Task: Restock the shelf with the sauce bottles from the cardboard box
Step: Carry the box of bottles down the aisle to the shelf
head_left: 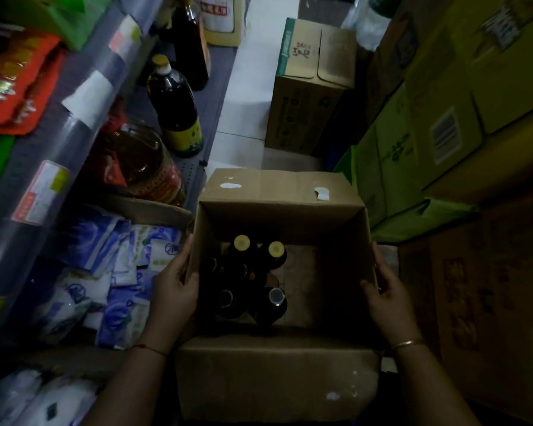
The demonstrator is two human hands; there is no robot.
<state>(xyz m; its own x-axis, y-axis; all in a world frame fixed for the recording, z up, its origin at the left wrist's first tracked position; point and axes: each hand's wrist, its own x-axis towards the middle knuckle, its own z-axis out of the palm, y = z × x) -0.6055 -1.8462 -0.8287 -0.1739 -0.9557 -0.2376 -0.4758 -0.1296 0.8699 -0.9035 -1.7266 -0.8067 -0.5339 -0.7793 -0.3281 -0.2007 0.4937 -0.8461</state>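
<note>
An open cardboard box [277, 186] sits on the floor below me, flaps folded out. Several dark sauce bottles [243, 272] stand upright in its left half; two have yellow caps [242, 242], the nearer ones dark caps. The box's right half shows bare cardboard. My left hand [174, 285] grips the box's left wall, thumb over the rim. My right hand [388, 292] grips the right wall the same way. The grey shelf [194, 167] on the left holds a dark bottle with a yellow cap [174, 106].
The low shelf also carries a large oil jug [145, 167] and a taller dark bottle [191, 41]. Blue-and-white packets [114, 272] lie below the upper shelf's edge. A closed carton [308, 87] stands ahead on the white floor. Stacked cartons [443, 118] wall the right side.
</note>
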